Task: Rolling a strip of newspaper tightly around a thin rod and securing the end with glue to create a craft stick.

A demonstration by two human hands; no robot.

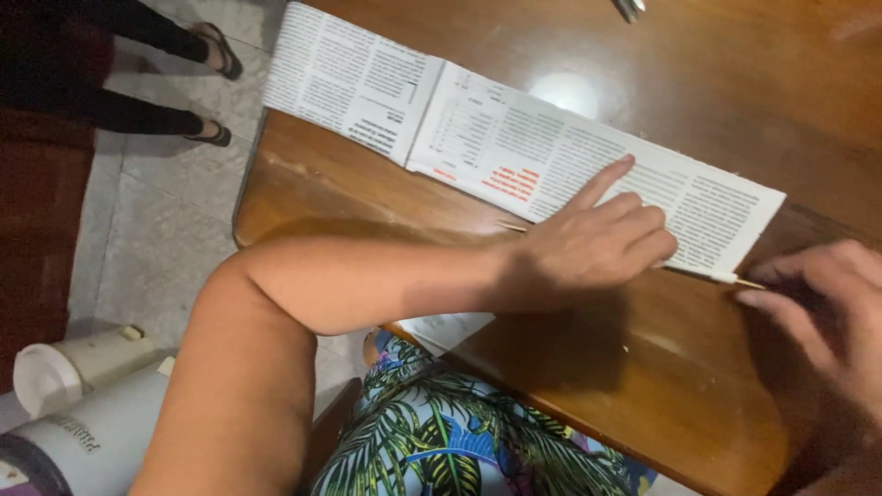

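Note:
A long strip of printed newspaper point(478, 138) lies across the brown wooden table point(680, 367). My left hand point(588, 243) presses flat on the strip's near edge, index finger stretched out over the print. A thin wooden stick point(735, 278) lies along that near edge, partly hidden under my left hand. My right hand point(827, 303) is at the right end of the stick, fingertips pinching its tip.
A metal object point(630, 7) pokes in at the table's top edge. To the left is a tiled floor point(165, 211) with another person's feet in sandals point(216, 87). A white appliance point(73, 404) stands at the lower left. My lap shows a leaf-patterned cloth point(441, 441).

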